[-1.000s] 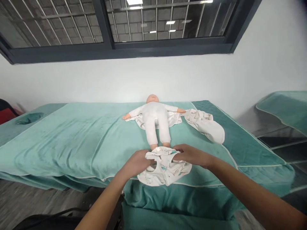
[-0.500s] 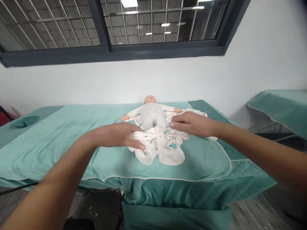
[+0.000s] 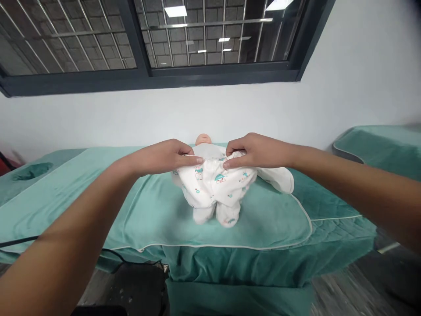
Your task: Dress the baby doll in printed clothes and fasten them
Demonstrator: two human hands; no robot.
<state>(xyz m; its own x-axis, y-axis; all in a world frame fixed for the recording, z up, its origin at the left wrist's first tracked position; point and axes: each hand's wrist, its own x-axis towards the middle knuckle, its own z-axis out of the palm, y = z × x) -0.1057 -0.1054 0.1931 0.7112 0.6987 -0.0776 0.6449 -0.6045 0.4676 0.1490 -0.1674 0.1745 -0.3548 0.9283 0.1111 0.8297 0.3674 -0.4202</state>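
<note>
A baby doll (image 3: 204,139) lies on its back with its head toward the wall, its arms hidden behind my hands. White footed baby pants (image 3: 213,186) with a teal and small figure print cover its legs and lower body. My left hand (image 3: 176,157) pinches the waistband on one side. On the other side my right hand (image 3: 245,152) grips the same waistband, thumb on top. The doll's pale top (image 3: 208,150) shows between the hands. A white garment sleeve (image 3: 279,179) lies spread out to the right, under my right forearm.
The doll rests on a green towel (image 3: 131,219) with white piping, laid over a padded bed (image 3: 342,232) with a face hole at its left end. A white wall (image 3: 148,114) and a barred window stand behind. Another green bed (image 3: 388,145) is at right. A black cable (image 3: 19,241) crosses at left.
Both hands have moved up toward the doll's waist, drawing the pants' waistband with them. The crumpled pants now lie stretched over the doll's legs and lower body.
</note>
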